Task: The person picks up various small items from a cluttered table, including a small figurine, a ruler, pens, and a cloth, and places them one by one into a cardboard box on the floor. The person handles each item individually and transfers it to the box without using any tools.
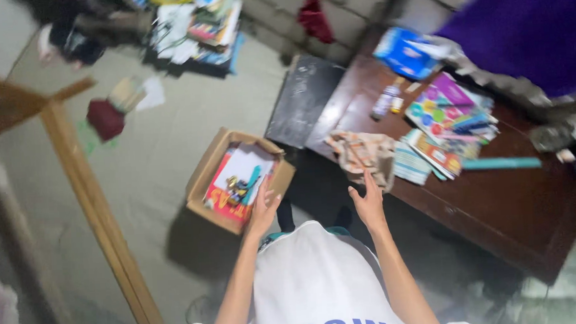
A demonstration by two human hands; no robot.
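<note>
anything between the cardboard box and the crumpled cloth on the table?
Head view: only dark bare floor between the cardboard box and crumpled cloth; both hands, left hand and right hand, sit lower.

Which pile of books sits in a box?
The pile in the open cardboard box on the floor by the left hand; the other piles lie loose on the dark wooden table and by the wall.

Grey concrete floor (168, 129), dark wooden table (520, 209), wooden frame (85, 186).

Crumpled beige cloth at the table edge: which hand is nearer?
Right. The right hand is open just below the crumpled beige cloth on the dark wooden table, fingertips almost at it. The left hand is farther off, at the open cardboard box of books.
</note>
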